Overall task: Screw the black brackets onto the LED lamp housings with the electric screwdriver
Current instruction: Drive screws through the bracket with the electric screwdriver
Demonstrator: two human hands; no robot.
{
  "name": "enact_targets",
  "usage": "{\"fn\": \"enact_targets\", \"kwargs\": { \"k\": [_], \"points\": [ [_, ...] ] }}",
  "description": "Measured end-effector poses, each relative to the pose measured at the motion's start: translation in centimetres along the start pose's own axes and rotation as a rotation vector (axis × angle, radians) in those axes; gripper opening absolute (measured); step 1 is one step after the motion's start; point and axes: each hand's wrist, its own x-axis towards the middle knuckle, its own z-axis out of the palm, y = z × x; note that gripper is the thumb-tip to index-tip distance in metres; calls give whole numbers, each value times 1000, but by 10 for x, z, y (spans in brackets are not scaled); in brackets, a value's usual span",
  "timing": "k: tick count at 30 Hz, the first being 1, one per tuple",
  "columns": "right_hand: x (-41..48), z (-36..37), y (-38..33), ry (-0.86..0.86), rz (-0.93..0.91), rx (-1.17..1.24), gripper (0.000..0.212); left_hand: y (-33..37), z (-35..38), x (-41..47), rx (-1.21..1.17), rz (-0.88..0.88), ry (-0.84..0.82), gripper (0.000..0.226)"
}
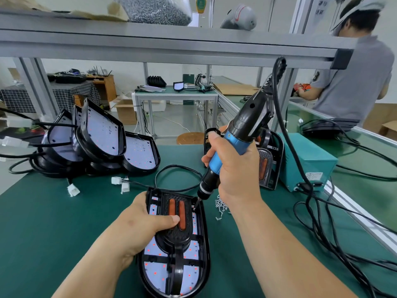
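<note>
Right grip (234,166) clamped the electric screwdriver (243,127), bit at the 1 o'clock corner of the black bracket (174,236); left grip (139,226) clamped the lamp housing (205,244); stacked housings (101,134) at 10 o'clock apparently awaited brackets.

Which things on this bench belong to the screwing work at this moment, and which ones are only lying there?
In the job: electric screwdriver in the right hand; lamp housing with black bracket, held by the left hand; loose screws beside it.
Lying about: stacked lamp housings at left; white connectors; bag of screws on the shelf.
</note>
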Motion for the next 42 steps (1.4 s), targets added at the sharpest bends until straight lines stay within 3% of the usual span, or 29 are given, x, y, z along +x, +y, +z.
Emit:
{"fn": "enact_targets", "kwargs": {
  "k": [5,22,28,34,42],
  "points": [
    [1,-2,0,30,-6,4,21,-1,1,1,8,7,4,65],
    [2,-4,0,39,10,28,25,-1,1,2,48,34,-1,64],
    [1,-3,-3,52,31,41,20,1,3,5,56,62,-7,31],
    [4,-3,-2,71,48,52,28,2,3,5,69,64,-3,29],
    [5,-4,0,80,57,50,21,1,3,6,43,45,-2,38]
  ]
}}
